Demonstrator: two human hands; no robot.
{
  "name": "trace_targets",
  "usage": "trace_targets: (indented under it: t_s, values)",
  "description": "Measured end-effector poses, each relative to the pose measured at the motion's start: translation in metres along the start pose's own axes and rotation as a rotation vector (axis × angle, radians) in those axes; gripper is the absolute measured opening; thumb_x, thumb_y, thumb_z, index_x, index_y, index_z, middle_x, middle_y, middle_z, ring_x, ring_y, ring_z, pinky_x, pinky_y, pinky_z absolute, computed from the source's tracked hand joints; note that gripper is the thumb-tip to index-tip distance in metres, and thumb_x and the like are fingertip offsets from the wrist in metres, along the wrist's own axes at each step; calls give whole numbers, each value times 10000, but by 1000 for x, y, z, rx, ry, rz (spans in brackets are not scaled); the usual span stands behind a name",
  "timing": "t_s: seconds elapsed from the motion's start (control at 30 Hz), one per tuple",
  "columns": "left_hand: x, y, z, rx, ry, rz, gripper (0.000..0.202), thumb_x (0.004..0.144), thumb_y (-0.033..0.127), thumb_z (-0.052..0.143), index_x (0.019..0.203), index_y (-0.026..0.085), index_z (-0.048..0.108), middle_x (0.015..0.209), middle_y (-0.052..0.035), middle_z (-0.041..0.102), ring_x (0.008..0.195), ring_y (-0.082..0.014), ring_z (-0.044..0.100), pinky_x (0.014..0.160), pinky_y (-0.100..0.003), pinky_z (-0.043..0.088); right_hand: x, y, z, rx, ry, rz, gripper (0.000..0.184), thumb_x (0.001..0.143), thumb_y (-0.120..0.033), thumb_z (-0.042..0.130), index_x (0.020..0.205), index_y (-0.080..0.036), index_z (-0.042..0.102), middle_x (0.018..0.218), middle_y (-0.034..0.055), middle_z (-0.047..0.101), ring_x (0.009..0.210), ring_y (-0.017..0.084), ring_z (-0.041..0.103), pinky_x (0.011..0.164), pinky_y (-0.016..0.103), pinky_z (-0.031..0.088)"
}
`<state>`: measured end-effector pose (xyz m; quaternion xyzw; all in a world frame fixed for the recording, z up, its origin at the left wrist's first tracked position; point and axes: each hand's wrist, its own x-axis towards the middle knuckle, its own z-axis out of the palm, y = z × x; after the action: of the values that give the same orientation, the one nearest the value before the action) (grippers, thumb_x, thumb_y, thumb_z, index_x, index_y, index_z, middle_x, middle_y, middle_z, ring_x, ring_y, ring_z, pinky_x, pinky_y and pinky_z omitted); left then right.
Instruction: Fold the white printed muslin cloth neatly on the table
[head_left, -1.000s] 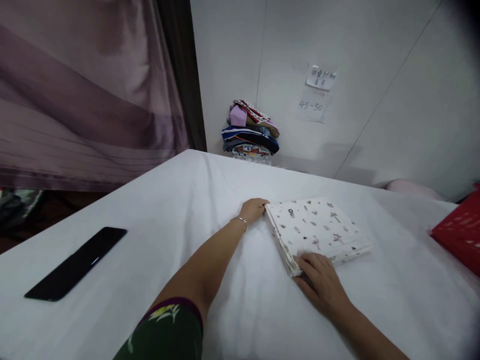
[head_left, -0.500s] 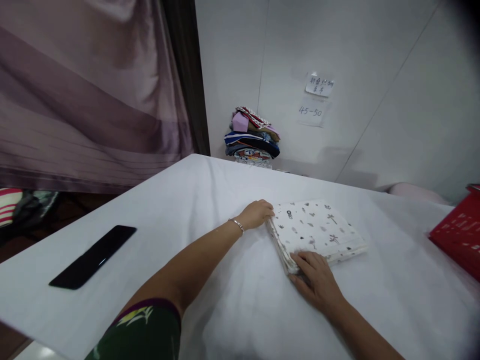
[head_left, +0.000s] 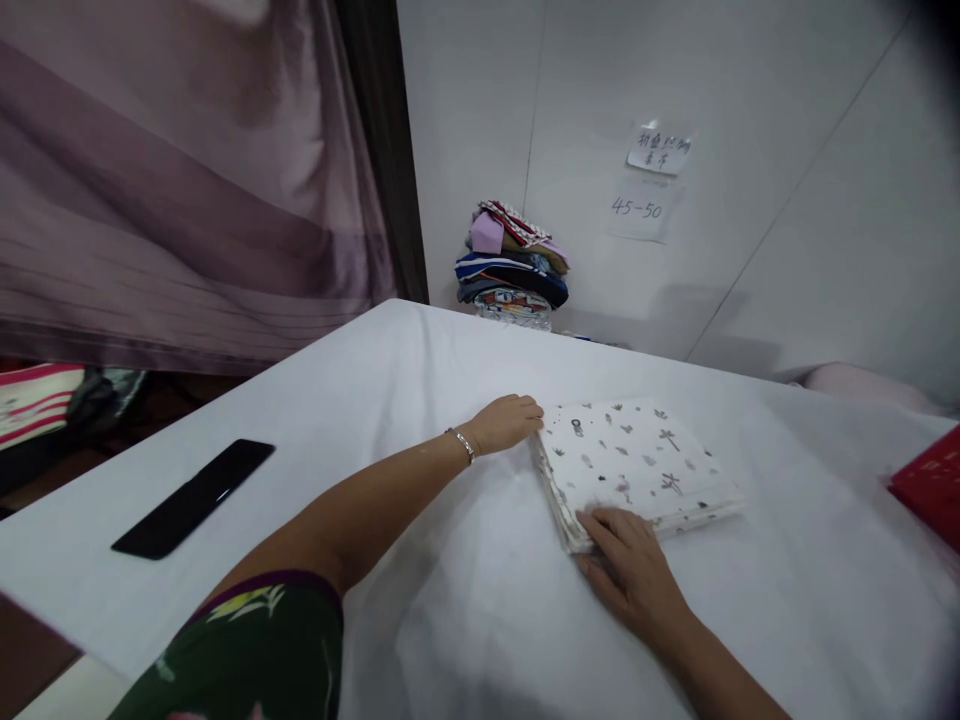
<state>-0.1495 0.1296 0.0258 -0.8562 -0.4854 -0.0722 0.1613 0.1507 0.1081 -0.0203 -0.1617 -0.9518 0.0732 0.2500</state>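
Note:
A white cloth (head_left: 630, 455) printed with small palm trees and leaves lies folded in a layered, flat bundle on the white-covered table (head_left: 465, 580). At its far left corner, my left hand (head_left: 506, 424) grips the edge with fingers curled over it; a bracelet circles that wrist. My right hand (head_left: 634, 570) pinches the near left corner, fingers on top and thumb against the lower layers. The undersides of both grips are hidden.
A black phone-like slab (head_left: 193, 498) lies on the table's left. Beyond the far edge stands a pile of folded fabrics (head_left: 514, 262) against the wall. A red object (head_left: 930, 490) sits at the right, and a mauve curtain (head_left: 187, 190) hangs at left.
The view has shifted slightly. Both hands keep their places at the two left corners of the folded cloth, which looks nearly unchanged.

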Motion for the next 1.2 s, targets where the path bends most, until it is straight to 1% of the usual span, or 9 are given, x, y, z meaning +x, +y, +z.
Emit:
trace_targets:
  t_s: [0.2, 0.37, 0.57, 0.7, 0.83, 0.87, 0.93, 1.07, 1.2]
  values:
    - [-10, 4, 10, -12, 25, -33, 203, 858, 126, 449, 947, 193, 618, 1063, -42, 624, 957, -172, 518, 736, -295, 389, 0, -1, -2, -1, -17, 4, 445, 845, -225, 503, 1288, -219, 459, 1095, 103, 553, 1003, 244, 512, 807, 405, 434]
    - [-9, 12, 8, -95, 58, 3, 290, 862, 116, 433, 1079, 226, 591, 1161, -42, 601, 1109, -180, 477, 860, -320, 374, 2, -3, -3, -9, -41, 11, 443, 840, -212, 504, 1281, -230, 472, 1091, 101, 547, 1000, 243, 508, 797, 398, 428]
    - [-9, 22, 16, -225, 43, -68, 276, 869, 139, 437, 1034, 247, 630, 1133, -29, 632, 1112, -180, 495, 901, -345, 376, 3, -4, -3, -28, -49, 22, 380, 849, -181, 481, 1224, -237, 513, 1071, 98, 550, 982, 236, 510, 786, 393, 424]
    - [-12, 20, 24, -397, 145, -243, 287, 840, 155, 475, 1081, 230, 612, 1162, -32, 620, 1114, -177, 497, 953, -352, 380, 2, -4, -2, -24, -38, 12, 391, 849, -170, 479, 1234, -240, 500, 1078, 100, 548, 989, 239, 506, 794, 399, 424]
    - [-16, 7, 28, -568, 260, -658, 313, 821, 194, 504, 1118, 207, 602, 1134, -45, 631, 1082, -185, 521, 974, -364, 401, 2, -3, -1, -27, -32, 9, 399, 844, -167, 490, 1237, -237, 495, 1089, 100, 544, 1002, 244, 503, 799, 406, 423]
    - [-16, 4, 28, -606, 258, -729, 320, 815, 204, 513, 1121, 209, 604, 1142, -45, 627, 1093, -189, 519, 976, -364, 405, 2, -3, -1, -28, -29, 10, 399, 842, -166, 491, 1236, -236, 497, 1089, 99, 544, 1002, 243, 505, 797, 404, 424]
    - [-14, -1, 28, -681, 222, -768, 355, 800, 210, 530, 1149, 216, 596, 1191, -42, 602, 1134, -190, 503, 992, -354, 402, 2, -3, 0, -28, -26, 10, 401, 840, -167, 491, 1235, -236, 499, 1091, 98, 546, 999, 241, 509, 793, 400, 427]
    - [-6, -3, 29, -777, 113, -688, 427, 794, 158, 501, 1213, 215, 560, 1287, -37, 539, 1199, -173, 467, 1045, -323, 354, 1, -3, 0, -28, -30, 13, 408, 837, -173, 494, 1240, -240, 502, 1094, 94, 550, 1001, 236, 514, 798, 396, 431]
    - [3, -7, 30, -798, 24, -662, 399, 823, 138, 430, 1185, 196, 588, 1277, -42, 553, 1182, -167, 492, 1050, -315, 343, 1, -3, 1, -30, -35, 17, 406, 840, -165, 487, 1239, -235, 502, 1094, 94, 551, 1010, 235, 510, 806, 399, 428]
